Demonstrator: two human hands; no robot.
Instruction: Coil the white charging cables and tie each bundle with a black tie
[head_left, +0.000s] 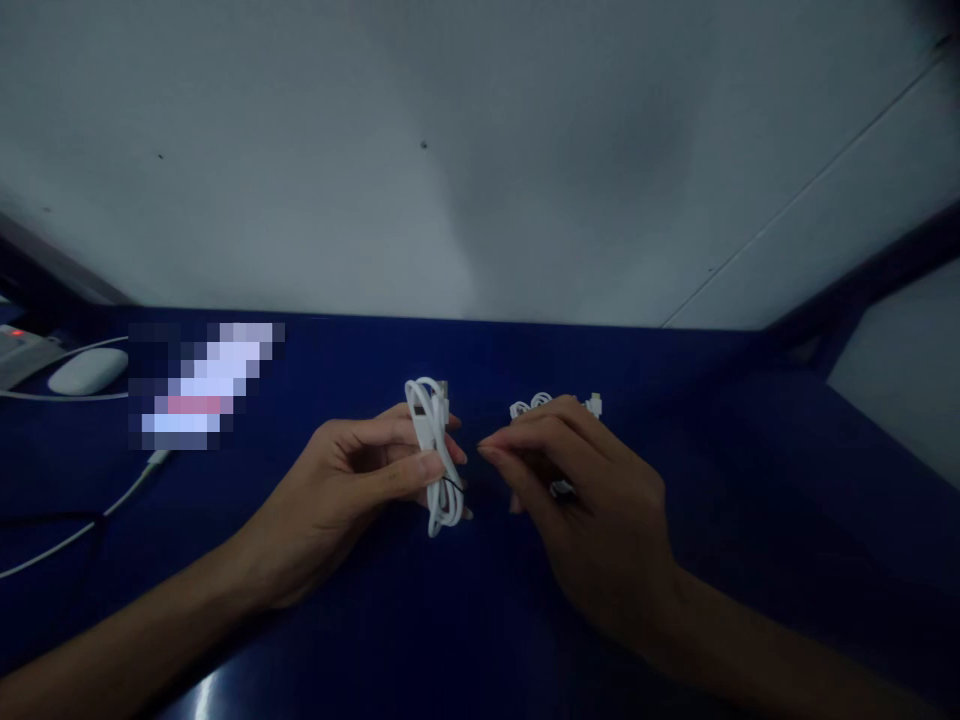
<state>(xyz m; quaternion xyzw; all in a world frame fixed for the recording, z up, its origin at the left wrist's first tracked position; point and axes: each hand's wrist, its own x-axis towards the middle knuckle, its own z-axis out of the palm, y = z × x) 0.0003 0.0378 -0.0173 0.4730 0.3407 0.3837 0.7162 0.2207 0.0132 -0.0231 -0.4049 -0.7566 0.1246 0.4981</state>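
My left hand (pixel 367 465) holds a coiled white USB cable (pixel 436 455) upright, thumb in front and fingers behind. A thin dark tie crosses the coil low down, and a metal plug shows at its top. Just to the right is my right hand (pixel 592 490), thumb and forefinger pinched together, apart from the coil. Whether anything thin is in that pinch I cannot make out. Behind the right hand, more white cables (pixel 541 400) lie on the blue table, mostly hidden by it; a plug (pixel 595 404) sticks out beyond the knuckles.
On the left, a lit phone-like device (pixel 210 385), blurred out, lies on the blue tabletop (pixel 337 360) with a white cord (pixel 127 495) plugged in. A white rounded case (pixel 88 371) lies beside it. A pale wall (pixel 315 200) rises behind the table's far edge.
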